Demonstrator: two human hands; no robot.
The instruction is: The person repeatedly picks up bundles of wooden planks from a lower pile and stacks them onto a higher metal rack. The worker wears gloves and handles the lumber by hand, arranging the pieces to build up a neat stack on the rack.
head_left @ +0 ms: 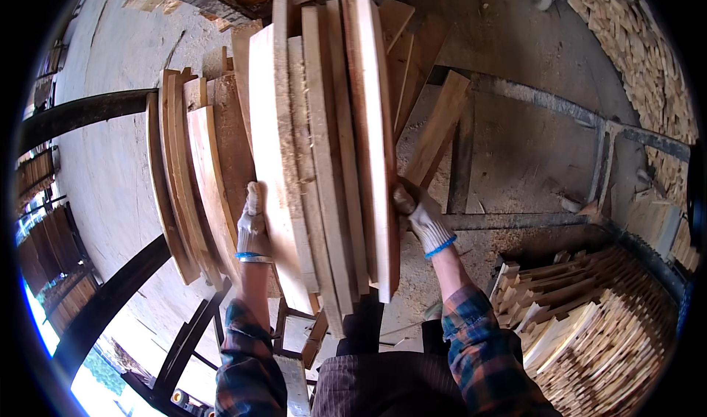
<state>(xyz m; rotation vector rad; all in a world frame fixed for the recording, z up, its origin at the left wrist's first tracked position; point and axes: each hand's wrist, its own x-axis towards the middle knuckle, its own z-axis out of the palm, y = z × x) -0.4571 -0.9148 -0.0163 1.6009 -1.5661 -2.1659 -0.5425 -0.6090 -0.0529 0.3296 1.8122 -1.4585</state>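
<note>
A bundle of several wooden boards (324, 159), standing on edge side by side, is squeezed between my two gloved hands in the middle of the view. Against its left side presses my left hand (253, 225), in a whitish knit glove with a blue cuff. My right hand (425, 214), gloved the same way, grips the outer board on the right side, its fingertips partly hidden by the wood. The boards' ends are uneven, and some edges look rough with sawdust. Just left of my left hand, more upright boards (184, 174) rest on the dark metal frame.
Dark metal bars (96, 110) run along the left, and a metal frame (537, 97) spans the right. A loose board (440, 126) leans on it. Large piles of cut wood strips (589, 336) lie at lower right, another wood pile (626, 49) at upper right. Sawdust covers the floor.
</note>
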